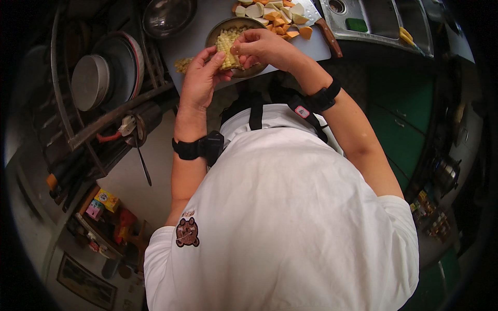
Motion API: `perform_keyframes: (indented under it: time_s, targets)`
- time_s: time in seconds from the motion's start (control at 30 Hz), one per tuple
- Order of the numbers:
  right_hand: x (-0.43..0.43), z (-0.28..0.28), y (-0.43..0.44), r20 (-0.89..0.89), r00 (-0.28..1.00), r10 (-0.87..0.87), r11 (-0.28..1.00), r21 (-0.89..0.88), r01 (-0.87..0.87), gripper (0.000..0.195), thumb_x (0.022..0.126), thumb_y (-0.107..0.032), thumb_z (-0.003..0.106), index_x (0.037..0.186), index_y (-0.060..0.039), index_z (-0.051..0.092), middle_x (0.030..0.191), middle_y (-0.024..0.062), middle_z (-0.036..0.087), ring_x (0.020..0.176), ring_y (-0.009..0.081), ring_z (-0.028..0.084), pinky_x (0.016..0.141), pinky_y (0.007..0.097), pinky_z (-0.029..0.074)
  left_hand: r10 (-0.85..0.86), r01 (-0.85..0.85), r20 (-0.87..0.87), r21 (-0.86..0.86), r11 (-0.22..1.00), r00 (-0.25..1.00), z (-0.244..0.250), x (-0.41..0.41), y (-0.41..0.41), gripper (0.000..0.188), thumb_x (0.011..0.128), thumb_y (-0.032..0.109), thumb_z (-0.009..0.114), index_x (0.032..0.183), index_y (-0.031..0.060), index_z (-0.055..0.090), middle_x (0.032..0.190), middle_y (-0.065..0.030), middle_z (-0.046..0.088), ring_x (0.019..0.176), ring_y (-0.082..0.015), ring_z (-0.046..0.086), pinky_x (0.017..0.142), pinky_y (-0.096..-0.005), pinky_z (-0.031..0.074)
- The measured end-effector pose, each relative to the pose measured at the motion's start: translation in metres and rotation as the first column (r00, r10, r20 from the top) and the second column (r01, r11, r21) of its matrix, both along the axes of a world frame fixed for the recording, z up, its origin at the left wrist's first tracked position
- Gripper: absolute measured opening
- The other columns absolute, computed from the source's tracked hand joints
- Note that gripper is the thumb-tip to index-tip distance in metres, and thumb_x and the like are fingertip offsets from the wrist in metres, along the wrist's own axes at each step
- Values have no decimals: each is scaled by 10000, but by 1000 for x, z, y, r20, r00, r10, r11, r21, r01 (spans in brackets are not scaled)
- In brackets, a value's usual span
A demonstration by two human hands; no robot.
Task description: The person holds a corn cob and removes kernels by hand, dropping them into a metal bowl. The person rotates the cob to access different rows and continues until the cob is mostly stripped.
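My left hand point(206, 76) grips a piece of pale yellow corn on the cob point(227, 48), its thumb on the near side and fingers underneath. The thumb and fingers of my right hand point(260, 48) press on the cob's right side, among the kernels. Both hands are over a metal bowl point(255, 72), where loose kernels point(239, 29) show behind the cob. My hands hide much of the bowl's inside. To the left of the bowl, corn pieces point(182, 65) lie partly behind my left hand.
White and orange vegetable chunks point(278, 19) lie on the white work surface point(317, 48). A wood-handled cleaver point(328, 37) rests at the right, its handle past the edge. An empty metal bowl point(169, 17) is at upper left. Beyond are a sink point(379, 19) and a dish rack point(116, 99).
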State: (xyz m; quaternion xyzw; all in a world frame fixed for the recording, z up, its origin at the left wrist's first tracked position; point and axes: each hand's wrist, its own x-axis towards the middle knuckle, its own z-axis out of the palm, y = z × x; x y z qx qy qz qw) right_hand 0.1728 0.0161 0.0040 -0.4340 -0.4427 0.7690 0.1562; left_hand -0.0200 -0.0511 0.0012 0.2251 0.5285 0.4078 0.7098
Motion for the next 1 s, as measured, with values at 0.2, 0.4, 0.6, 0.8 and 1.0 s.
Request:
perform_keyframes:
  time_s: [0.2, 0.4, 0.6, 0.8, 1.0]
  targets:
    - [-2, -20, 1, -75, 997, -10, 1000, -12, 9, 239, 857, -208, 663, 985, -17, 598, 830, 46, 647, 694, 109, 652, 674, 226, 540, -12, 13, 39, -13, 1000, 999, -3, -4, 0, 326, 966, 200, 592, 1215, -1, 528, 994, -89, 648, 720, -156, 644, 612, -240, 535]
    - [-5, -14, 5, -6, 1000, 4, 999, -33, -5, 230, 861, -178, 668, 996, -5, 600, 845, 56, 650, 724, 125, 667, 711, 222, 553, -13, 12, -43, -26, 1000, 999, -1, -5, 1, 334, 962, 209, 600, 1214, 1, 529, 994, -90, 649, 727, -152, 645, 618, -236, 536]
    - [-1, -23, 4, -184, 982, -36, 992, -122, 13, 246, 873, -203, 660, 993, 2, 599, 842, 49, 637, 700, 116, 653, 700, 215, 552, -14, 15, 46, -20, 1000, 999, -5, -10, 1, 437, 926, 219, 657, 1254, -24, 501, 979, -96, 641, 697, -156, 644, 589, -232, 529]
    - [-5, -17, 7, -37, 999, 12, 1000, 4, -12, 241, 870, -206, 642, 975, 5, 591, 838, 53, 631, 678, 112, 637, 679, 223, 548, -36, 36, -86, -5, 999, 996, -3, -5, 2, 358, 962, 216, 604, 1246, 10, 528, 1001, -74, 646, 737, -139, 638, 628, -233, 529]
    - [-8, -25, 4, -94, 995, -35, 999, -12, 34, 245, 868, -217, 642, 971, 1, 594, 831, 47, 627, 662, 97, 620, 664, 218, 536, -32, 32, -58, 1, 999, 998, 0, -5, 3, 447, 934, 217, 645, 1279, -22, 491, 996, -88, 645, 719, -140, 641, 608, -225, 523]
